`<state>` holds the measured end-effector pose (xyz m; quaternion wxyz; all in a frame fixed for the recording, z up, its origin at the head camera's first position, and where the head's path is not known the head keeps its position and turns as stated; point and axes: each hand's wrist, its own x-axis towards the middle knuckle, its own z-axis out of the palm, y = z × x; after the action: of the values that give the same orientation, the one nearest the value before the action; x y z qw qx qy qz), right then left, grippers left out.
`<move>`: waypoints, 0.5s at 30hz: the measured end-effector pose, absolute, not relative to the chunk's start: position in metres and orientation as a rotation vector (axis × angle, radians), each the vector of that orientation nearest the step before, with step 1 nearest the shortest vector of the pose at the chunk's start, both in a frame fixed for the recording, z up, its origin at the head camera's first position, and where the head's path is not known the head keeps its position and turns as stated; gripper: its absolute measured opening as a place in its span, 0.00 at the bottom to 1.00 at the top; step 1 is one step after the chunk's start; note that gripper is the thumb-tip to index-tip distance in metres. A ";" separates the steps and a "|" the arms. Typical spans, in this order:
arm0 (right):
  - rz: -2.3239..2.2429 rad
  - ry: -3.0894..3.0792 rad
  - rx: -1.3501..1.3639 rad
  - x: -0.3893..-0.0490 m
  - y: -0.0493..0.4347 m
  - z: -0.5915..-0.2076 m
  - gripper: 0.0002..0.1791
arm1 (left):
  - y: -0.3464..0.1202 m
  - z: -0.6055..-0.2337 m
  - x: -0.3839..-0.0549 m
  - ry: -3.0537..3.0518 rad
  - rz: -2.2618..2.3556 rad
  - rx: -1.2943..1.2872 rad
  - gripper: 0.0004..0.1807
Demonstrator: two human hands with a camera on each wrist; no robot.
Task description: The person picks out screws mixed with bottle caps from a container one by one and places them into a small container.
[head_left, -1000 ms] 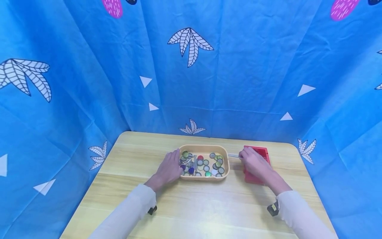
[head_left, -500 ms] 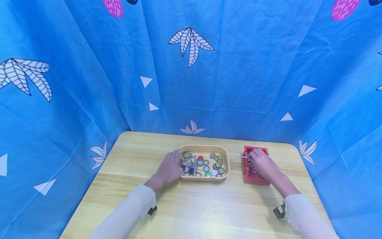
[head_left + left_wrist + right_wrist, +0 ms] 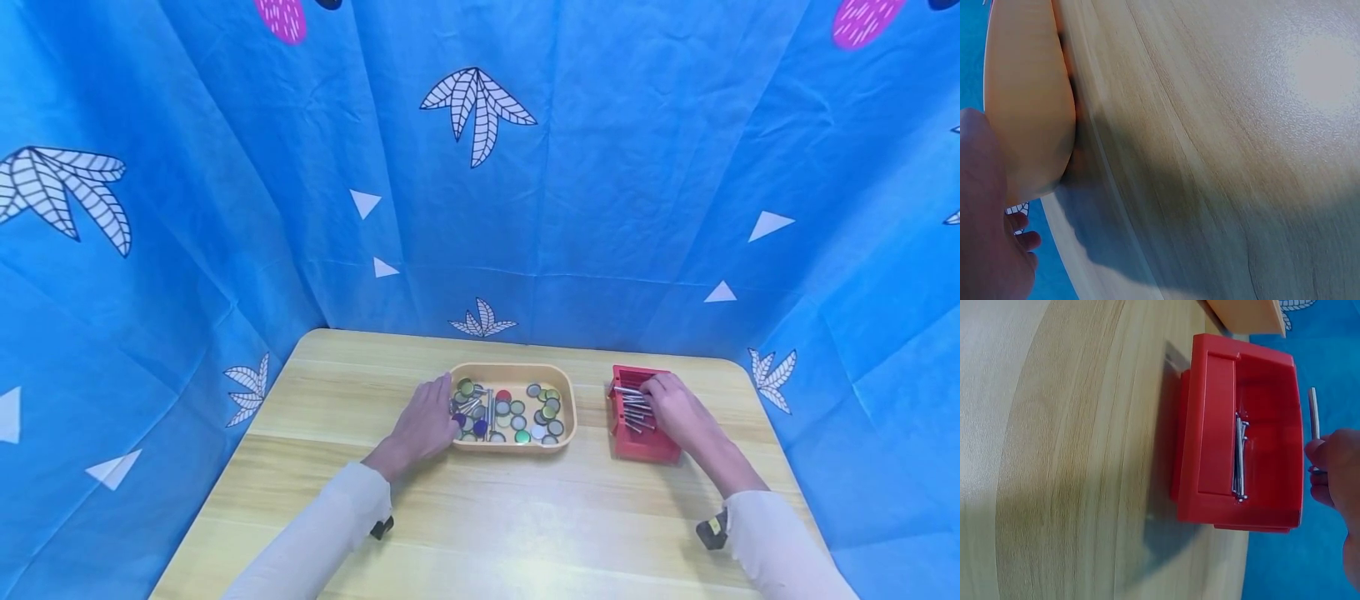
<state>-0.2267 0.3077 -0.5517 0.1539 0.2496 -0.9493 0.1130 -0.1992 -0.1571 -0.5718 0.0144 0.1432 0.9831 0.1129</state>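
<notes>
My left hand (image 3: 422, 423) holds the left end of a tan oblong tray (image 3: 517, 448); the left wrist view shows its curled fingers at the tray's wall (image 3: 1032, 112). Inside the tray lie several bottle caps (image 3: 522, 437) and some long metal nails (image 3: 492, 412). My right hand (image 3: 677, 408) is above a red bin (image 3: 647, 450), pinching a silver nail (image 3: 1314, 412) between thumb and fingers. That nail's far end is covered by the fingers. More nails (image 3: 1239, 456) lie together inside the bin.
Both containers stand on a pale wooden table (image 3: 510, 517), the bin to the right of the tray with a gap between. A blue patterned curtain (image 3: 600, 208) hangs behind the table and along both sides.
My right hand has moved right with the nail, from the gap beside the tray to over the red bin. More of the bin's nails show now. The left hand stays on the tray.
</notes>
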 end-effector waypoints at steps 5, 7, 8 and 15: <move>0.315 -2.776 0.670 -0.227 0.309 -0.548 0.11 | -0.157 -0.572 -0.201 3.048 0.369 0.429 0.48; 0.309 -2.784 0.664 -0.227 0.310 -0.547 0.11 | -0.157 -0.572 -0.201 3.057 0.389 0.435 0.48; 0.307 -2.788 0.663 -0.227 0.310 -0.547 0.11 | -0.157 -0.572 -0.201 3.057 0.390 0.435 0.49; 0.291 -2.811 0.642 -0.228 0.314 -0.549 0.10 | -0.157 -0.574 -0.200 3.054 0.393 0.418 0.50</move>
<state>-0.2275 0.3136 -0.5489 0.1216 0.2200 -0.9627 0.0998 -0.2003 -0.1573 -0.5744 0.0172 0.1346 0.9827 0.1263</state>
